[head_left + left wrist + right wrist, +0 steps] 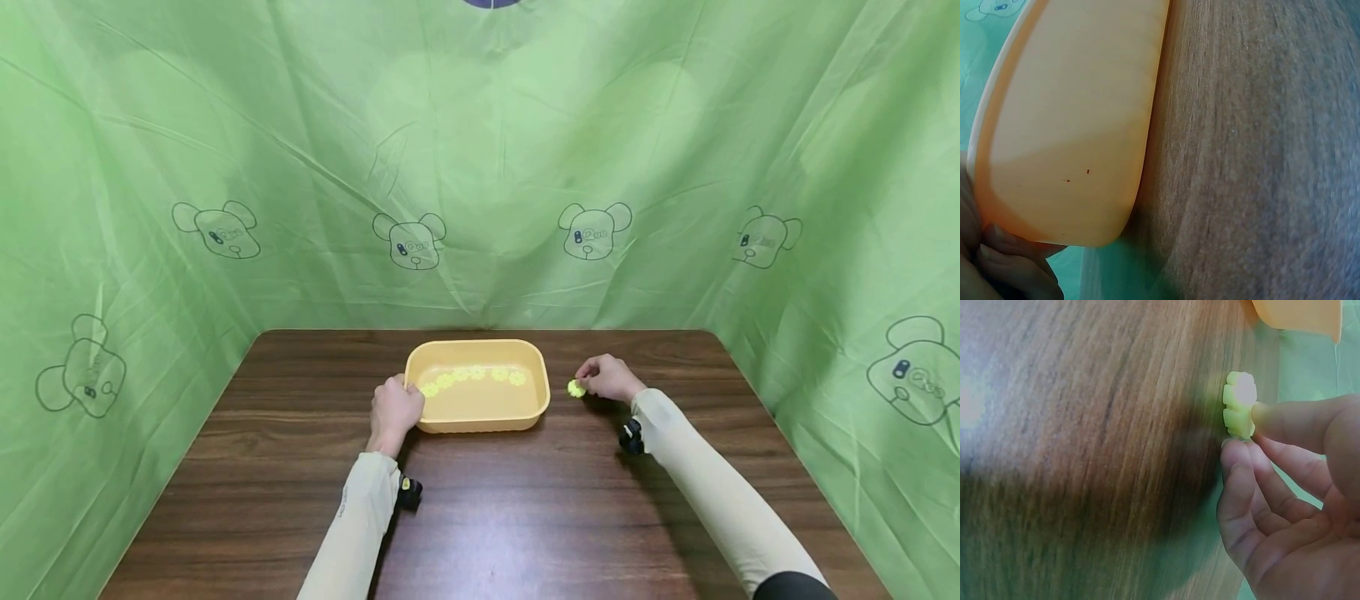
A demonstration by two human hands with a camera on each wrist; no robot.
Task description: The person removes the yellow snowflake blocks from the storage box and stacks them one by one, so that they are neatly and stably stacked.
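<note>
A yellow-orange plastic basin [480,417] stands on the table, and my left hand [396,408] grips its left end by the rim. In the left wrist view the fingers [1013,265] curl at the basin's corner [1072,212]. Inside lie several yellow flower-shaped pieces [477,373] in a curved row along the far side. To the right of the basin, my right hand [611,379] pinches one more yellow flower-shaped piece [576,388] just over the table. The right wrist view shows this scalloped piece [1239,403] between thumb and fingertips.
The dark wood-grain table [517,508] spreads around the basin on all sides. Green cloth [495,283] with printed bear heads hangs behind the table and at both sides. In the right wrist view, a corner of the basin [1304,315] shows at the top.
</note>
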